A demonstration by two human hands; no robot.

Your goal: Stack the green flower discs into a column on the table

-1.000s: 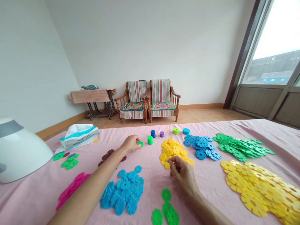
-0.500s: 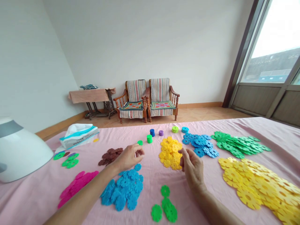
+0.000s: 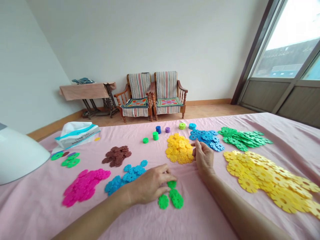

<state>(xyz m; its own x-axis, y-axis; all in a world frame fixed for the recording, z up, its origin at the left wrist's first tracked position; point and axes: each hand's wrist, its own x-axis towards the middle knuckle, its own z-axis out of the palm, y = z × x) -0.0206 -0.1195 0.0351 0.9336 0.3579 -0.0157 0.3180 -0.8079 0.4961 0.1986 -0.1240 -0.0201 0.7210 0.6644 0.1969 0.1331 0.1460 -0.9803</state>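
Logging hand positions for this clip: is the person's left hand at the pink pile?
No, the left hand is at the green discs, while the pink pile lies apart, farther left.

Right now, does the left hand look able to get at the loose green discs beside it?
Most likely yes: the left hand reaches right up to the green discs, while the right hand is off by the smaller yellow pile, leaving the way free.
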